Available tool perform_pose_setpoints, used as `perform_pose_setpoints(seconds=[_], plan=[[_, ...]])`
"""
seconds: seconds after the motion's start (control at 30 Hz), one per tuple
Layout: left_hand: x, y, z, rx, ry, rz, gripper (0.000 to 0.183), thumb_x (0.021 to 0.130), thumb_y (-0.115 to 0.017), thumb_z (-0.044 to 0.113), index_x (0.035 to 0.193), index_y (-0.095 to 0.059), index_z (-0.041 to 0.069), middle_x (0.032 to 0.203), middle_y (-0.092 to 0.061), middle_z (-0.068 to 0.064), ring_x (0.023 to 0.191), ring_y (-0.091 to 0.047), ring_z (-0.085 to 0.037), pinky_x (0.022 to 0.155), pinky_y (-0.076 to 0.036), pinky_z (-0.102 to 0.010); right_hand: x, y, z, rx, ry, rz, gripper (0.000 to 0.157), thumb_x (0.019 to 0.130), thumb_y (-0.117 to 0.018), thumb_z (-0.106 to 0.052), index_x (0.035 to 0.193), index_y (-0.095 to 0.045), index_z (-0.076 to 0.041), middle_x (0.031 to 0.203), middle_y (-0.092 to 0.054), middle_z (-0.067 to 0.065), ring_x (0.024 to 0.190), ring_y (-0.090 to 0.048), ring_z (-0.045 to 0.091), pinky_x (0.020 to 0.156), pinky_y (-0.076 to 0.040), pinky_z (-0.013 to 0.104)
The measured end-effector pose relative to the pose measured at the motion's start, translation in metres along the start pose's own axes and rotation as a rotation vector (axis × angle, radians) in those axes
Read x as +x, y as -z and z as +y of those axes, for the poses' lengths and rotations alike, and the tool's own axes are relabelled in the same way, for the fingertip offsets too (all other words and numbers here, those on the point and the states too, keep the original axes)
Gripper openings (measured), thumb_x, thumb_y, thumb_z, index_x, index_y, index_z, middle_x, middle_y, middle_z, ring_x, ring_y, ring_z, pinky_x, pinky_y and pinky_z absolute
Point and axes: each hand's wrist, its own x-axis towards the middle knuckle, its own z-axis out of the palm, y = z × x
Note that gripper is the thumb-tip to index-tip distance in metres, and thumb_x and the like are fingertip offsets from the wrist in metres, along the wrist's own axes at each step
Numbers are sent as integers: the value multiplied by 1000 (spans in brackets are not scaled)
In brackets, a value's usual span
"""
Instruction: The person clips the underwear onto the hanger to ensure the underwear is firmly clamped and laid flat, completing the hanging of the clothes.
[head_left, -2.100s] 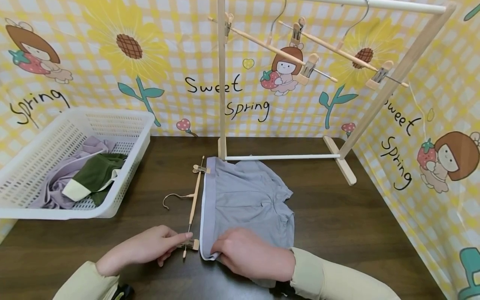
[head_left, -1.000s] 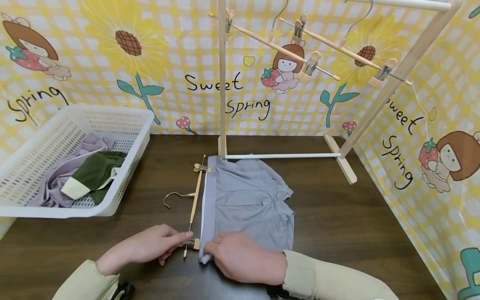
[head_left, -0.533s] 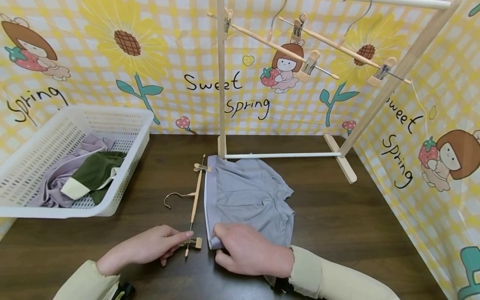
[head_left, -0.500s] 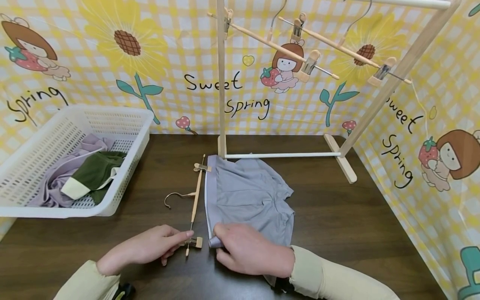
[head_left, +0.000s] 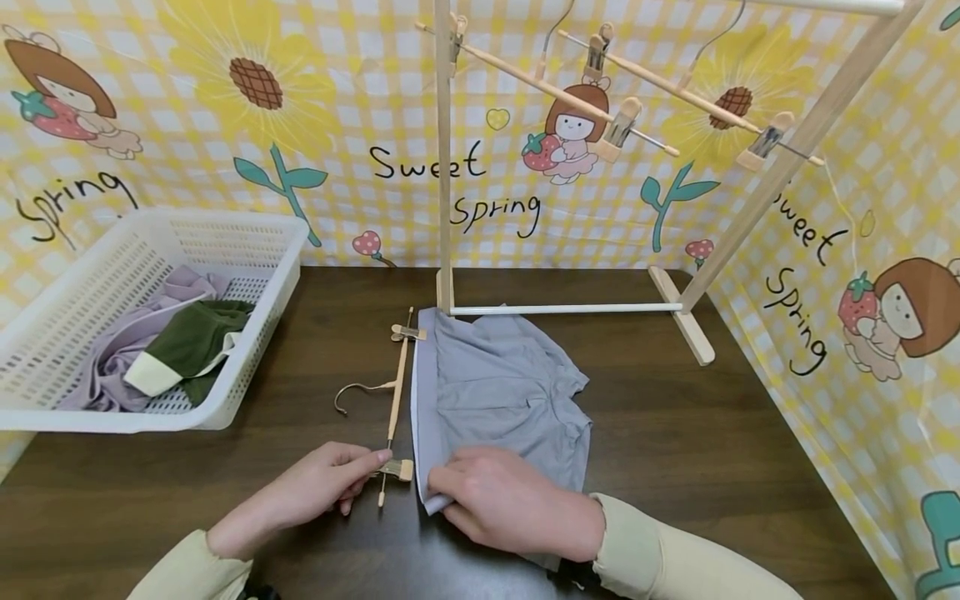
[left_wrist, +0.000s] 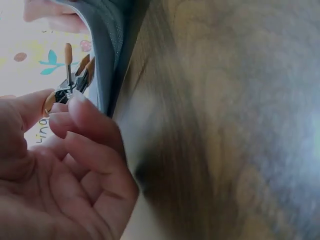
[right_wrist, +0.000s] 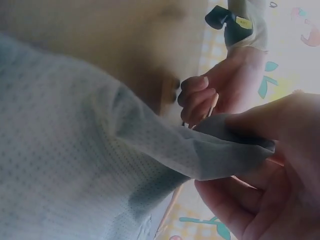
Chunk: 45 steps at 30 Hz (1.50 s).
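Grey shorts (head_left: 487, 396) lie on the dark wooden table with the waistband toward the left. Alongside the waistband is a wooden clip hanger (head_left: 399, 387), its metal hook pointing left. Its far clip (head_left: 408, 333) overlaps the waistband's far corner. My left hand (head_left: 326, 483) pinches the near clip (head_left: 400, 469) between thumb and fingers; the clip's mouth stands just left of the waistband. In the left wrist view the clip's wooden tips (left_wrist: 86, 66) are right by the cloth. My right hand (head_left: 517, 504) pinches the waistband's near corner, with cloth folded between thumb and fingers (right_wrist: 250, 130).
A white basket (head_left: 288, 275) at the left holds a lilac garment (head_left: 120, 350) and a dark green and white one (head_left: 187, 342). Behind the shorts stands a wooden rack (head_left: 444, 208) with two clip hangers on it. Patterned cloth (head_left: 337, 108) lines the back and right side.
My left hand and the near clip have shifted slightly right and away from me. The right hand has moved a little to the right, and the waistband's near corner lies flatter than half a second ago.
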Motion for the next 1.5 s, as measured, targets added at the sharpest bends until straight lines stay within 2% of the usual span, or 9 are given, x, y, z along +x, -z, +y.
perform_pose_setpoints(seconds=[0.23, 0.5, 0.63, 0.87, 1.07, 1.27, 1.4, 1.5], plan=[[4, -6, 1, -137, -14, 31, 51, 108, -52, 32, 69, -50, 0, 56, -47, -2, 53, -56, -16, 50, -48, -27, -1, 0, 1, 50, -34, 34, 14, 90, -74, -13, 96, -63, -18, 83, -60, -10, 76, -57, 4, 67, -48, 22], [8, -13, 1, -310, 1, 39, 50, 109, -51, 26, 78, -53, -12, 64, -54, -5, 58, -61, -15, 55, -53, -27, -3, 0, 2, 72, -57, 67, 13, 93, -72, -13, 102, -65, -18, 90, -66, -9, 81, -63, 5, 72, -52, 25], [9, -16, 1, -324, -2, 51, 50, 109, -52, 26, 77, -53, -13, 64, -55, -5, 58, -62, -16, 56, -54, -28, -4, 0, 2, 102, -65, 98, 11, 95, -69, -13, 105, -65, -16, 93, -68, -8, 83, -63, 4, 75, -53, 24], [10, -16, 4, -366, 23, 69, 54, 109, -52, 27, 80, -49, -18, 65, -56, -5, 59, -61, -16, 57, -54, -28, -6, 0, 3, 238, -63, 205, 11, 100, -63, -9, 110, -62, -13, 102, -70, -6, 94, -63, -1, 84, -51, 19], [9, -15, 7, -367, 35, 91, 56, 108, -53, 28, 82, -50, -20, 65, -58, -5, 59, -61, -16, 58, -55, -29, -7, -1, 4, 244, -19, 291, 9, 101, -61, -9, 108, -61, -14, 99, -66, -8, 89, -58, -2, 81, -50, 15], [14, -18, 9, -358, 31, 106, 50, 108, -53, 28, 76, -56, -11, 66, -59, -5, 59, -63, -17, 58, -56, -31, -3, 0, 2, 210, 5, 266, 7, 100, -65, -10, 106, -65, -13, 101, -66, -8, 92, -61, 0, 85, -49, 16], [17, -20, 9, -346, 51, 100, 49, 108, -51, 31, 75, -60, -5, 66, -60, -5, 59, -64, -18, 58, -57, -32, -2, -1, 0, 177, -10, 217, 14, 95, -70, -6, 105, -66, -15, 103, -65, -9, 95, -61, 1, 87, -49, 17], [19, -22, 7, -346, 87, 91, 51, 108, -50, 34, 76, -62, -3, 66, -62, -6, 58, -64, -18, 58, -57, -32, -1, -2, 1, 176, -11, 219, 13, 95, -70, -7, 104, -67, -14, 101, -66, -9, 93, -61, 0, 85, -49, 16]])
